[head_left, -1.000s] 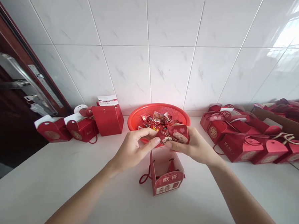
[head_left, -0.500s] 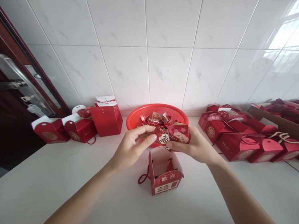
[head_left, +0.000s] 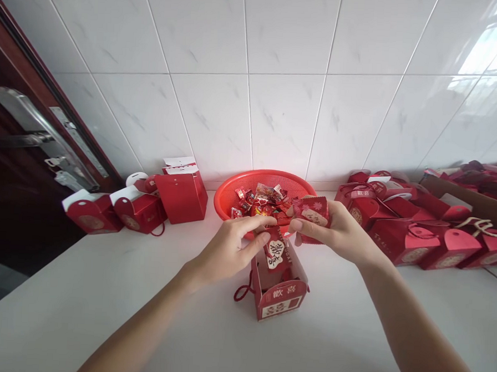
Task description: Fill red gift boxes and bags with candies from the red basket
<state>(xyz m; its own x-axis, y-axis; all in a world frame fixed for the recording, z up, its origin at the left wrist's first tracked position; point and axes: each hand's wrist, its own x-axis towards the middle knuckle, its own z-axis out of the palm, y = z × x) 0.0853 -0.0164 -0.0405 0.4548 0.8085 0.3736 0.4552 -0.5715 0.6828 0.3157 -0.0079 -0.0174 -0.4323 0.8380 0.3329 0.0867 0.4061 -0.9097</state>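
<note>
Between the thumb and fingers of my left hand [head_left: 231, 249] is a red candy packet [head_left: 277, 254] with a cream label and dark lettering. It hangs down over the open top of a small red gift box [head_left: 280, 298], which has a red cord loop at its left side. My right hand [head_left: 337, 232] is closed on another red packet [head_left: 311, 211] with pink flowers, held higher and to the right. Behind both hands sits a red plastic basket [head_left: 227, 187] with several wrapped candies [head_left: 267, 192] in it.
Several red gift boxes [head_left: 141, 213] stand at the left, beside a taller red box [head_left: 183, 196]. More red boxes [head_left: 404, 238] crowd the right, with a cardboard carton [head_left: 452, 191] behind. A tiled wall [head_left: 285, 121] backs the white tabletop [head_left: 183, 327]; a door handle [head_left: 27, 113] is far left.
My hands have moved apart, each with a packet. The left one has lowered its packet to the box opening, while the right has shifted to the right. The view has shifted slightly.
</note>
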